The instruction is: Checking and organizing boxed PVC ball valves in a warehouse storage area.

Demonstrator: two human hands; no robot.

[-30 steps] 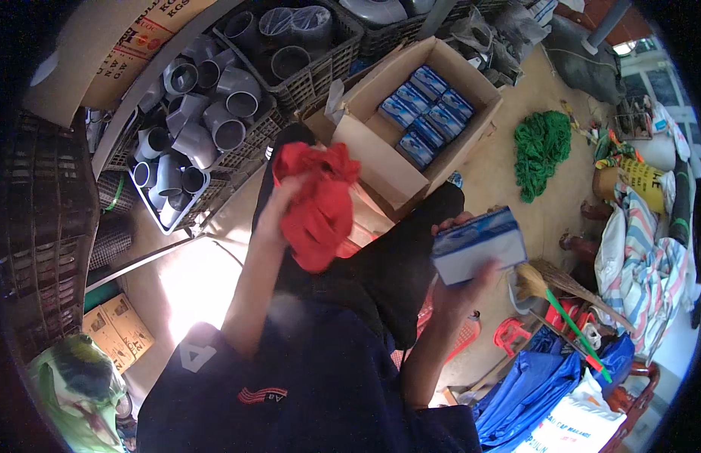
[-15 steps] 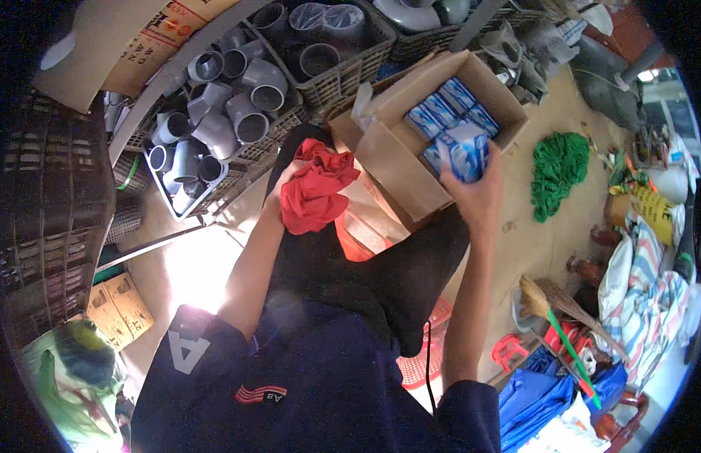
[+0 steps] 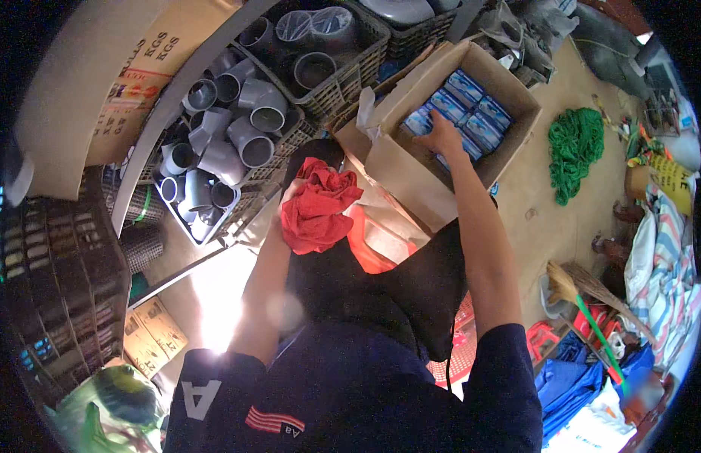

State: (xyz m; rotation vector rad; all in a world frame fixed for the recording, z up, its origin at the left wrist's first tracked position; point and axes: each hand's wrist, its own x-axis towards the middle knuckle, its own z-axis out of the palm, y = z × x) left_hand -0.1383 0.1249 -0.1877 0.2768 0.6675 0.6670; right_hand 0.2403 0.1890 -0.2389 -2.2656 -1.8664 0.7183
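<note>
Two bare hands share the work: the left hand [image 3: 288, 196] grasps a bunched red cloth [image 3: 320, 210] above the lap, its fingers mostly hidden behind the folds, while the right hand [image 3: 444, 140] reaches down inside a cardboard box [image 3: 405, 185], among small blue packs [image 3: 490, 123] set side by side. The step in hand appears to be handling one pack near the left of that group. Whether the right fingers [image 3: 436, 118] are clasped on it or released, I cannot tell; the hand covers too much. Gripping it would call for a pinch across its sides; letting go, for spreading the fingers without nudging its neighbours. Either calls for clearing the wall when rising.
</note>
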